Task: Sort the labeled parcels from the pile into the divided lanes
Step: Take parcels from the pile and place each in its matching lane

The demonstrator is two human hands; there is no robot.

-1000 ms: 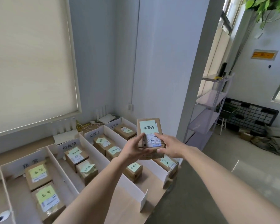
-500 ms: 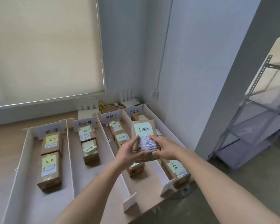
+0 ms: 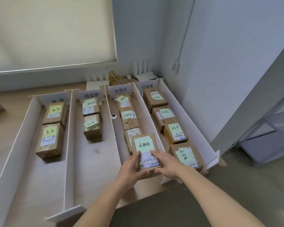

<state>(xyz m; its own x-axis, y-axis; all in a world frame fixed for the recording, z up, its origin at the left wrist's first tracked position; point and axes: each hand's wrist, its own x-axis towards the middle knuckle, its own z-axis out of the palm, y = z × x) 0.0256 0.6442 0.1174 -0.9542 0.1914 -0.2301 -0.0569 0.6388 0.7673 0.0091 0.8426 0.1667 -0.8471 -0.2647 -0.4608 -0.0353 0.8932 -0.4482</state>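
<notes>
So we've got both hands on one cardboard parcel (image 3: 146, 153) right now, holding it over the near end of the third lane from the left (image 3: 120, 140), the one whose sign (image 3: 120, 90) reads 处理中. Our left hand (image 3: 131, 167) grips the parcel's left edge with the thumb lying up on its top face, and our right hand (image 3: 167, 164) grips the right edge with fingers stretched over the printed shipping label (image 3: 148, 159). The parcel is flat side up, with a pale green sticky note (image 3: 144, 144) showing handwritten characters, upside down from where we stand. We can't tell whether the parcel is touching the lane floor or hovering just above it.

That lane already has three parcels lined up behind ours, the nearest (image 3: 132, 133) just beyond our parcel's far edge and partly hidden by it. The rightmost lane (image 3: 202, 128), signed 已完成, holds four parcels in a row, each with a green note. The second lane (image 3: 92, 153), signed 待处理, holds two near its far end. The leftmost lane (image 3: 15, 145) holds two as well; its sign is too washed out for us to read fully. White foam-board dividers (image 3: 69, 145) separate the lanes, all sitting on a wooden table (image 3: 0, 128). Behind the lanes there's a tangle of yellow cables (image 3: 116, 78) by the wall, and a roller blind (image 3: 47, 30) covers the window.
</notes>
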